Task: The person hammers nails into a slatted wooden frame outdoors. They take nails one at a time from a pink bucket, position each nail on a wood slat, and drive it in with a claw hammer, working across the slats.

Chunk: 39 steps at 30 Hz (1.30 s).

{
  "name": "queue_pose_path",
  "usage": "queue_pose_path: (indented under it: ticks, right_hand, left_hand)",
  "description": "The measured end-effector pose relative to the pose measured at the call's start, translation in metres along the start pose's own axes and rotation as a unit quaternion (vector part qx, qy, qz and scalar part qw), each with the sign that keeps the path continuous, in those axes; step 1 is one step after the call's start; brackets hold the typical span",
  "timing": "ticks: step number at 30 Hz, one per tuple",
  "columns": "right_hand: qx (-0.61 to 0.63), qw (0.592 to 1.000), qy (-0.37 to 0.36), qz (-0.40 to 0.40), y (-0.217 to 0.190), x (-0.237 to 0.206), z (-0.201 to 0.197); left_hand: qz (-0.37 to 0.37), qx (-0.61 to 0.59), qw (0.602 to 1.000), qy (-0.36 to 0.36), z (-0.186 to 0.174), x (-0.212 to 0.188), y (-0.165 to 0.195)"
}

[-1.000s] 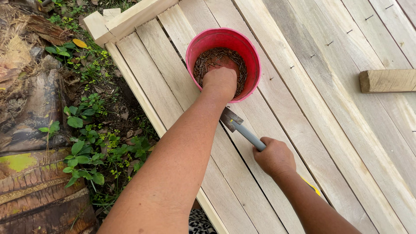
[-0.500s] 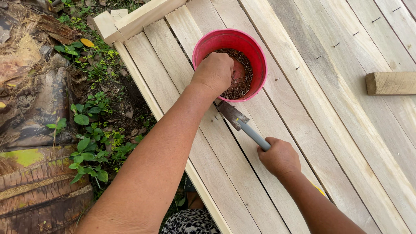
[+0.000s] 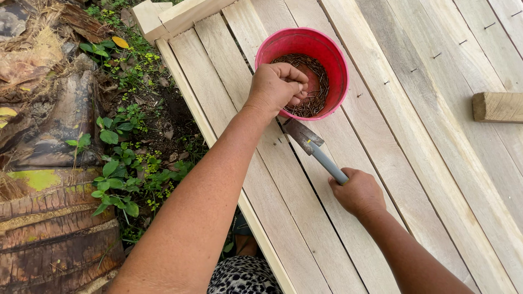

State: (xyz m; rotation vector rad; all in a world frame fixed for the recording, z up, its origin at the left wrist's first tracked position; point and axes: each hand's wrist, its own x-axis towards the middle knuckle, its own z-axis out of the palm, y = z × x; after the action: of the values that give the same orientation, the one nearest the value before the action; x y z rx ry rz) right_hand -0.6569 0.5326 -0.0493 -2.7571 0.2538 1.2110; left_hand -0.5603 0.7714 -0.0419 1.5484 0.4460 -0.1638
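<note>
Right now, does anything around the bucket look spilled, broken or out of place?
Nothing stands out. The red bucket stands upright on the planks with its nails inside, none spilled. The left hand is over its rim, and the right hand holds a hammer.

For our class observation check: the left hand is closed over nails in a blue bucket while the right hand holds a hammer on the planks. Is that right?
Not quite: the head view shows the bucket is red, not blue. The left hand is closed over nails, the right hand holds the hammer on the planks.
</note>
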Motion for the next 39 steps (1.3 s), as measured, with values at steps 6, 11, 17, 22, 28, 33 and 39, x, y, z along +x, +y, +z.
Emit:
queue_pose_path:
  ticks: [6, 11, 17, 22, 28, 33, 39]
  right_hand:
    - [0.004, 1.000, 0.000, -0.022, 0.008, 0.009, 0.005]
    - [0.052, 0.998, -0.012, -0.034, 0.016, 0.010, 0.020]
    - [0.087, 0.996, -0.025, -0.029, 0.030, -0.002, 0.039]
    - [0.068, 0.996, -0.043, -0.044, 0.034, -0.015, 0.044]
    - [0.029, 0.995, -0.081, -0.048, 0.027, -0.026, 0.052]
    - [0.037, 0.995, -0.084, -0.045, 0.024, -0.030, 0.062]
    - [0.030, 0.995, -0.087, -0.045, 0.023, -0.034, 0.065]
  left_hand:
    - [0.021, -0.026, 0.997, 0.066, -0.021, -0.011, -0.024]
    - [-0.021, 0.017, 0.993, 0.118, -0.055, -0.041, -0.068]
    - [-0.082, 0.002, 0.982, 0.172, -0.072, -0.067, -0.116]
    - [-0.033, 0.079, 0.983, 0.165, -0.073, -0.088, -0.135]
    - [0.150, 0.327, 0.906, 0.221, -0.072, -0.122, -0.140]
    - [0.155, 0.395, 0.879, 0.217, -0.068, -0.129, -0.150]
    - [0.162, 0.375, 0.877, 0.253, -0.063, -0.122, -0.167]
